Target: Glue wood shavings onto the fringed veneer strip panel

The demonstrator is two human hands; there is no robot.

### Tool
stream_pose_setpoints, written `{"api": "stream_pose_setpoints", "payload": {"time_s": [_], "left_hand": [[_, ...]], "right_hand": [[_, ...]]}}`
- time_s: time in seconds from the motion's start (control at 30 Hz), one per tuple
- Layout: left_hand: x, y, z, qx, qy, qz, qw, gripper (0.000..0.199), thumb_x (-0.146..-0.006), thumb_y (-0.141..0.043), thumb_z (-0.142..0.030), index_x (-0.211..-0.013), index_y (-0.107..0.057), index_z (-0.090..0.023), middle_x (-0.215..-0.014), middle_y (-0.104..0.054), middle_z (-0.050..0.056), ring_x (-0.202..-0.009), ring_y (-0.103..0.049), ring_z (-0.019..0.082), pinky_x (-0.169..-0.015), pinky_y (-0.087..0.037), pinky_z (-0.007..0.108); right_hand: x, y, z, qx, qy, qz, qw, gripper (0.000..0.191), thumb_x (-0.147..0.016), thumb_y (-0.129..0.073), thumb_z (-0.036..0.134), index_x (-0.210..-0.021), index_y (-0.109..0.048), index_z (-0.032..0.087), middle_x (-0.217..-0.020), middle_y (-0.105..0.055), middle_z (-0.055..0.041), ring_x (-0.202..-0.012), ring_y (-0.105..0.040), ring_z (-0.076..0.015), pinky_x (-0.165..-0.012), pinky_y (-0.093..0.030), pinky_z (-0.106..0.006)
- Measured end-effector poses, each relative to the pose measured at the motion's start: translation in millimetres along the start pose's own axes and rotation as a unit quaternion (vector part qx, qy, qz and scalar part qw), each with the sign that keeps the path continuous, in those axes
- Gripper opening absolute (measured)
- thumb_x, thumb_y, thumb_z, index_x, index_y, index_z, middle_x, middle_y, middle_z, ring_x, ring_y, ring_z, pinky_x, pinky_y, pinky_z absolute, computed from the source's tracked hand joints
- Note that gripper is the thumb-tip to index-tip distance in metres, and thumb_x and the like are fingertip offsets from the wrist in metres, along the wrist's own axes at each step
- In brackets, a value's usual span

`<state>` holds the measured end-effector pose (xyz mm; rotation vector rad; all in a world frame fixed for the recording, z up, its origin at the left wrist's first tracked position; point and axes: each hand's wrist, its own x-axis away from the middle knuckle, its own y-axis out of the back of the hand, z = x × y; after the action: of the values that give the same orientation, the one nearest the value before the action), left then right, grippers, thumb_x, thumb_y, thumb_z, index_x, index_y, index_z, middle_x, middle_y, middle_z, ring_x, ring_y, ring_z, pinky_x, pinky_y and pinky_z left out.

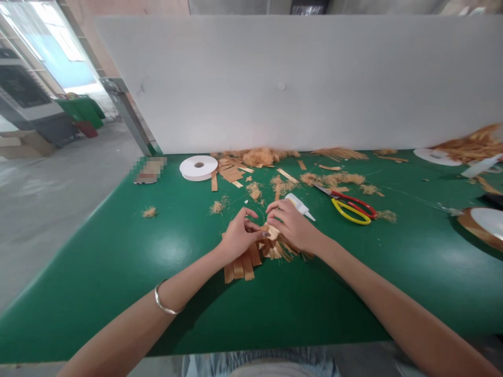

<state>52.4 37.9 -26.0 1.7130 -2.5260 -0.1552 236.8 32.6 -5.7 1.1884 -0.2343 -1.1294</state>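
Close together over the green table, both my hands work at a bundle of tan ribbon strips whose lower edge is frayed into a fringe (277, 250). My left hand (240, 235) pinches the bundle with thumb and fingers, a silver bangle on its wrist. Opposite it, my right hand (293, 222) has its fingers bent down onto the fringed ribbon's top; its fingertips are partly hidden. Uncut flat tan ribbon strips (241, 266) lie below my left hand. Just behind my right hand rests a white glue bottle (297, 203), its nozzle pointing right.
Scissors with red and yellow handles (351, 208) lie to the right. A white ribbon spool (198, 168) and a blurred-out phone (151, 170) are at the back left. Frayed tan fibres (263, 156) and ribbon scraps line the white partition (306, 84). Another spool (485, 228) sits far right.
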Motion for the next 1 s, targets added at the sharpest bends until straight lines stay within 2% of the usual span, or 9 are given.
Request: {"api": "stream_pose_setpoints", "payload": {"time_s": [0.27,0.37,0.43,0.5,0.57,0.63,0.77,1.0], "left_hand": [[1.9,-1.3,3.2,-0.018,-0.008,0.016,1.000,0.040,-0.066,-0.074,-0.023,-0.089,-0.041,-0.022,-0.066,-0.066,-0.003,-0.062,-0.065,0.015,-0.062,-0.048,0.026],[1.5,-1.5,2.5,-0.021,-0.003,0.019,1.000,0.039,-0.066,-0.074,-0.022,-0.089,-0.041,-0.021,-0.067,-0.066,-0.002,-0.062,-0.064,0.014,-0.062,-0.048,0.026],[1.5,-1.6,1.4,-0.022,0.001,0.021,1.000,0.040,-0.066,-0.074,-0.024,-0.089,-0.041,-0.021,-0.067,-0.066,-0.001,-0.062,-0.064,0.015,-0.062,-0.048,0.027],[1.6,-1.6,-0.2,-0.026,0.006,0.019,0.999,0.040,-0.066,-0.074,-0.025,-0.088,-0.041,-0.021,-0.066,-0.066,-0.001,-0.063,-0.064,0.015,-0.062,-0.048,0.027],[1.7,-1.5,-1.5,-0.029,0.011,0.018,0.999,0.039,-0.066,-0.074,-0.024,-0.088,-0.042,-0.021,-0.066,-0.066,-0.001,-0.063,-0.064,0.015,-0.063,-0.047,0.027],[1.3,-1.5,-1.6,-0.026,0.011,0.016,0.999,0.039,-0.066,-0.074,-0.023,-0.088,-0.042,-0.021,-0.066,-0.066,-0.002,-0.063,-0.063,0.014,-0.064,-0.047,0.027],[-0.5,-1.6,1.3,-0.012,0.008,0.021,1.000,0.041,-0.064,-0.075,-0.023,-0.088,-0.042,-0.021,-0.067,-0.067,-0.001,-0.063,-0.064,0.015,-0.063,-0.047,0.026],[-1.3,-1.8,1.2,-0.003,0.007,0.025,1.000,0.043,-0.063,-0.077,-0.027,-0.087,-0.042,-0.021,-0.064,-0.066,-0.002,-0.062,-0.063,0.014,-0.061,-0.044,0.024]], "right_hand": [[3.5,1.5,-4.5,-0.073,-0.040,-0.050,0.995,0.022,-0.094,-0.034,0.030,-0.078,-0.047,0.021,-0.086,-0.054,-0.0071,-0.086,-0.048,-0.0202,-0.080,-0.040,-0.037],[4.3,1.1,-6.4,-0.104,-0.085,-0.057,0.989,0.025,-0.093,-0.033,0.034,-0.078,-0.048,0.021,-0.084,-0.055,-0.0059,-0.082,-0.050,-0.0189,-0.076,-0.042,-0.034],[5.4,1.3,-11.4,-0.081,-0.109,-0.065,0.989,0.022,-0.092,-0.037,0.032,-0.079,-0.051,0.021,-0.083,-0.056,-0.0056,-0.082,-0.051,-0.0196,-0.076,-0.042,-0.035],[7.0,1.4,-18.3,-0.001,-0.107,-0.086,0.991,0.016,-0.088,-0.041,0.022,-0.084,-0.057,0.021,-0.091,-0.057,-0.0084,-0.091,-0.050,-0.0236,-0.081,-0.040,-0.040],[8.7,0.9,-23.9,0.069,-0.090,-0.093,0.989,0.025,-0.082,-0.043,0.012,-0.098,-0.061,0.021,-0.106,-0.056,-0.0112,-0.105,-0.045,-0.0278,-0.087,-0.037,-0.045],[9.7,0.1,-25.0,0.074,-0.067,-0.067,0.993,0.032,-0.081,-0.046,0.012,-0.107,-0.061,0.022,-0.112,-0.055,-0.0107,-0.110,-0.042,-0.0280,-0.091,-0.035,-0.047],[8.6,-1.9,-13.8,-0.004,0.006,0.008,1.000,0.016,-0.083,-0.051,0.021,-0.088,-0.066,0.023,-0.100,-0.061,-0.0065,-0.102,-0.047,-0.0237,-0.092,-0.036,-0.045],[6.0,-4.4,-2.7,-0.040,0.024,0.001,0.999,0.010,-0.079,-0.053,0.017,-0.071,-0.059,0.021,-0.088,-0.064,-0.0059,-0.092,-0.049,-0.0218,-0.084,-0.041,-0.041]]}}
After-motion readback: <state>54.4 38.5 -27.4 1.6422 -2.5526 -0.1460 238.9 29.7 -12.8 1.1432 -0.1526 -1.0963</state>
